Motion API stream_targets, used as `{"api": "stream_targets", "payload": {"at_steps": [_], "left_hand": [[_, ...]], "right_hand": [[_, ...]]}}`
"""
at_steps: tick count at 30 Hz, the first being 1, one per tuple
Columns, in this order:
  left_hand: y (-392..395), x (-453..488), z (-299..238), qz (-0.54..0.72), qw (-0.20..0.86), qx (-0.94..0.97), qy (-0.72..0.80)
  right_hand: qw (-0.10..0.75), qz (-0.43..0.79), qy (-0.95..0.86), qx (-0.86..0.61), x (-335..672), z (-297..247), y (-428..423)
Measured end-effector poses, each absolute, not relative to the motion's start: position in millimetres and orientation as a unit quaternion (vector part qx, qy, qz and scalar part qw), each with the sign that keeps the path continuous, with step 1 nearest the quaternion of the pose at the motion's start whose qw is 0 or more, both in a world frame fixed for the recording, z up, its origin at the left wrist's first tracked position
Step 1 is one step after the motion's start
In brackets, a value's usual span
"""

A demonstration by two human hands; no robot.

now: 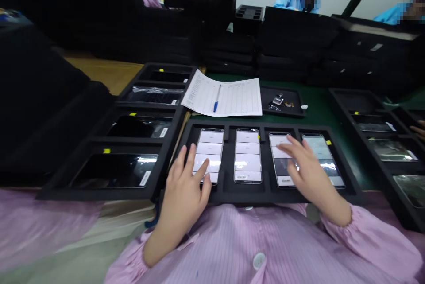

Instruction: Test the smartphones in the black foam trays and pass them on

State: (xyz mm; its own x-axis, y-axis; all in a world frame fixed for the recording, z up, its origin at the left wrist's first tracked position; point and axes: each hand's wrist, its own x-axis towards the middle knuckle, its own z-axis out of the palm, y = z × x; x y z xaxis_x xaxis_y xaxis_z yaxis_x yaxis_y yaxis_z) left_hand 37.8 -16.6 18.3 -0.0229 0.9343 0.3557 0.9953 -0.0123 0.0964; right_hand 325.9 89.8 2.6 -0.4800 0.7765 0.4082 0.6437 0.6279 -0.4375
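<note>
A black foam tray in front of me holds several lit phones side by side. My left hand lies over the leftmost phone, fingers spread, one fingertip touching its screen. My right hand rests open across the third phone and the fourth phone, fingers stretched flat on the screens. The second phone stands untouched between my hands. Neither hand holds anything.
A tray of dark phones lies to the left, another tray to the right. A paper form with a blue pen lies behind. Stacked black trays line the back; people in pink and blue sit beyond. Another person's fingers show at the right edge.
</note>
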Motion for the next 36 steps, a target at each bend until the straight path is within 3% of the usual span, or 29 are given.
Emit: {"api": "stream_targets", "payload": {"at_steps": [6, 11, 15, 22, 31, 36], "left_hand": [[-9, 36, 13, -0.236, 0.11, -0.707, -0.657], [-2, 37, 12, -0.291, 0.122, -0.711, -0.628], [0, 37, 10, -0.289, 0.119, -0.715, -0.625], [5, 50, 19, -0.291, 0.109, -0.734, -0.604], [43, 139, 42, -0.208, 0.004, -0.834, -0.511], [63, 172, 33, -0.126, -0.04, -0.826, -0.548]], "right_hand": [[0.246, 0.107, -0.829, -0.49, 354, -10, 122], [0.318, 0.029, -0.741, -0.59, 380, -14, 127], [0.291, 0.045, -0.718, -0.631, 406, -20, 129], [0.322, 0.033, -0.723, -0.61, 420, -22, 103], [0.317, 0.039, -0.726, -0.609, 415, -33, 96], [0.375, 0.028, -0.716, -0.588, 416, -31, 84]]}}
